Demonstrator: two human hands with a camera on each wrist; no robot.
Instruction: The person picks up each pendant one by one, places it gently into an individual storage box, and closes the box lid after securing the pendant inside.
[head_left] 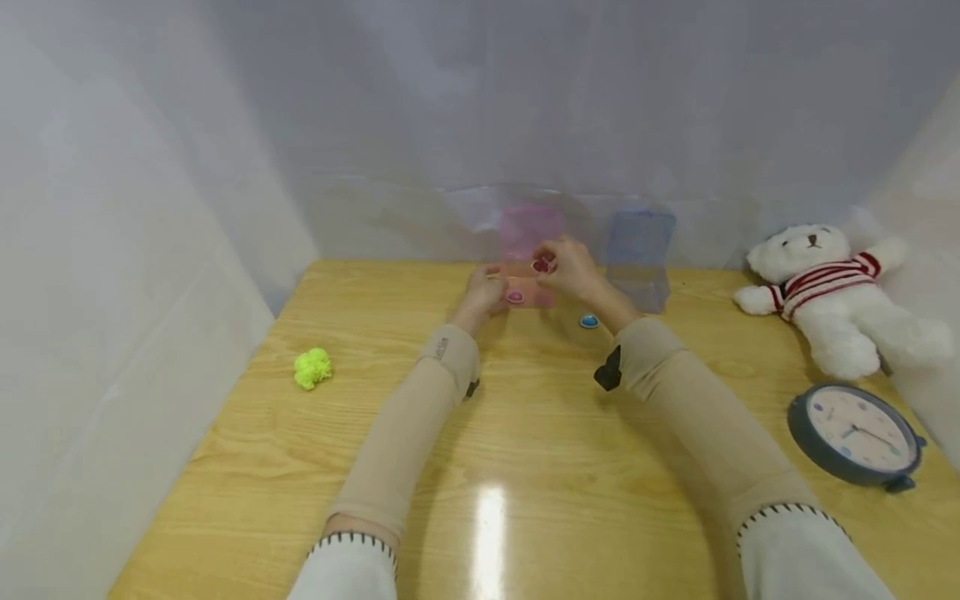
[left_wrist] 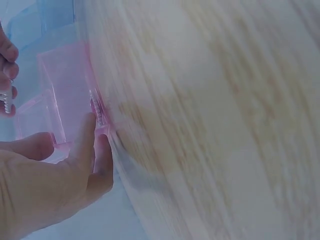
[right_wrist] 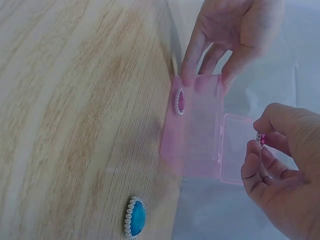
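A see-through pink box [head_left: 542,293] stands at the back of the table with its lid [head_left: 532,229] raised. My left hand [head_left: 486,290] grips the box's left end, thumb on one side and fingers on the other. Inside the box, close to that hand, lies an oval pink gem [right_wrist: 180,101] edged with white beads. Above the box, my right hand [head_left: 573,268] pinches a dark pink gem [right_wrist: 260,139] between thumb and fingertips; fingers partly hide it. An oval blue gem [right_wrist: 136,217] with a beaded rim rests on the table below the right wrist.
Right of the pink box stands a see-through blue box [head_left: 637,287], lid up. A white teddy bear [head_left: 847,308] in a striped top lies at the right, with a round clock [head_left: 855,433] nearer me. A bright yellow fuzzy clump [head_left: 312,367] sits on the left.
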